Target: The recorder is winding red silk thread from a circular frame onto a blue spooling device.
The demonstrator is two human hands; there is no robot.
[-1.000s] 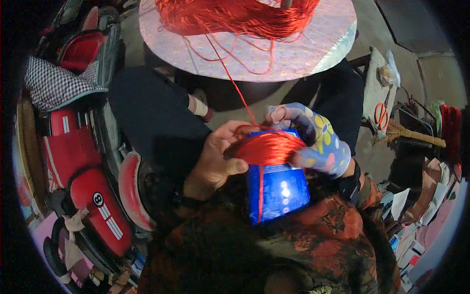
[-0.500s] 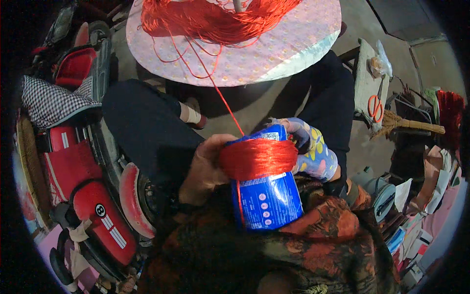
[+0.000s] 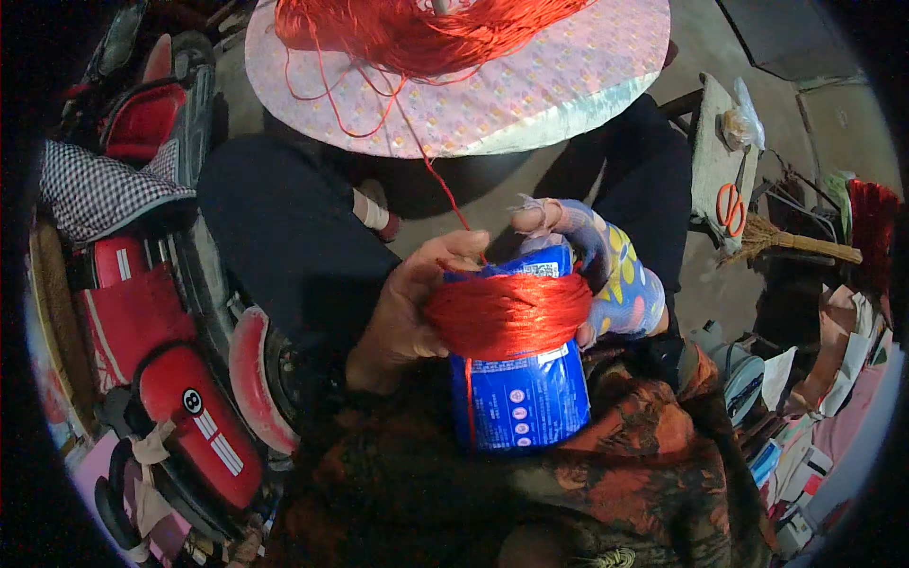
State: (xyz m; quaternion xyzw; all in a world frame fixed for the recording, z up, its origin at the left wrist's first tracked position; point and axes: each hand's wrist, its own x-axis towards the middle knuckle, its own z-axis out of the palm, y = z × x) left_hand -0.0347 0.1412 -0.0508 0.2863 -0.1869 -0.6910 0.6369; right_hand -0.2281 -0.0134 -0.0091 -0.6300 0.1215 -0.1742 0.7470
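Observation:
A blue plastic packet (image 3: 525, 402) stands tilted in my lap, wrapped round its upper part by a thick band of red cord (image 3: 507, 312). My bare left hand (image 3: 412, 303) grips the packet's left side, its fingertips at the top where the running cord passes. On the right side, my right hand (image 3: 611, 270), in a blue patterned fingerless glove, holds the packet and winding, with a fingertip raised above the top edge. One strand runs up from the packet to a loose red skein (image 3: 426, 43) on a round cloth-covered disc (image 3: 568, 104).
Orange-handled scissors (image 3: 730, 208) and a plastic bag (image 3: 743, 123) lie on a narrow bench at right, near a straw hand broom (image 3: 795, 241). A red ride-on vehicle (image 3: 204, 431) and a checked cloth (image 3: 104, 194) fill the left side.
My right hand has lifted its fingers above the packet's top. My left fingers have risen toward the cord, and the strand to the disc has gone slacker. The packet is turned slightly more upright.

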